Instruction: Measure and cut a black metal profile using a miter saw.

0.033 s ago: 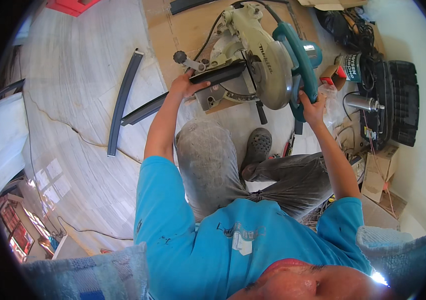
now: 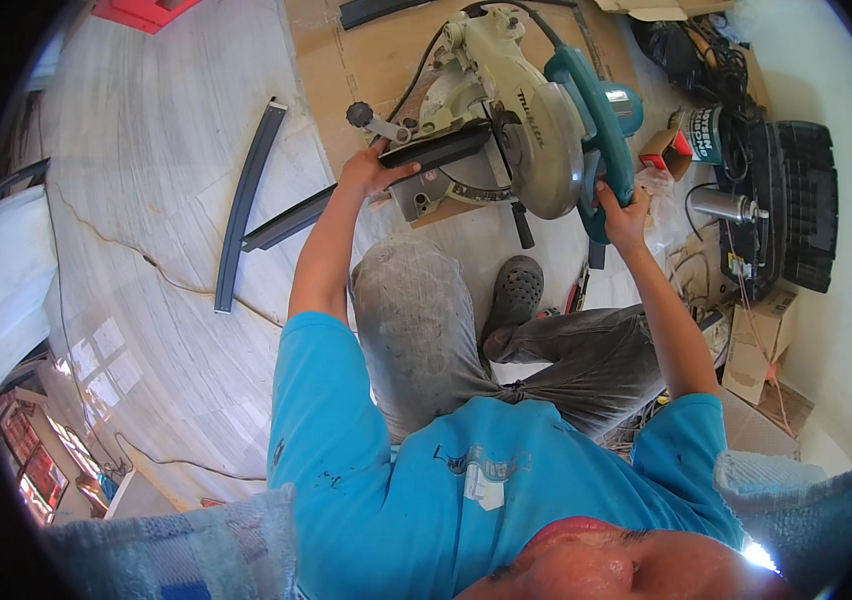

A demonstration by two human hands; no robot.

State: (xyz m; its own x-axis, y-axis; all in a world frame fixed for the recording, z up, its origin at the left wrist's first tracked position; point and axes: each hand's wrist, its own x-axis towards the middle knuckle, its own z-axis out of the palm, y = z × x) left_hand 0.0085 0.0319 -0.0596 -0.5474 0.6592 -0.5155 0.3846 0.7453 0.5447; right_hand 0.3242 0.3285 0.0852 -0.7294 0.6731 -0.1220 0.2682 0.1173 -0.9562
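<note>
A miter saw (image 2: 506,100) with a cream body and teal handle (image 2: 591,110) stands on cardboard in front of me. My left hand (image 2: 376,170) grips a dark metal profile (image 2: 441,145) lying across the saw's base at the fence, beside a black clamp knob (image 2: 360,114). The profile runs out leftward toward the floor. My right hand (image 2: 621,212) is closed around the lower part of the teal handle, to the right of the blade guard (image 2: 544,170). The blade itself is mostly hidden by the guard.
Another dark profile (image 2: 251,200) lies on the pale tiled floor (image 2: 136,230). At the right are an open black tool case (image 2: 806,205), a can (image 2: 701,135), a red box (image 2: 664,152), cables and cardboard boxes (image 2: 756,350) along a white wall (image 2: 846,340). My knee and shoe are below the saw.
</note>
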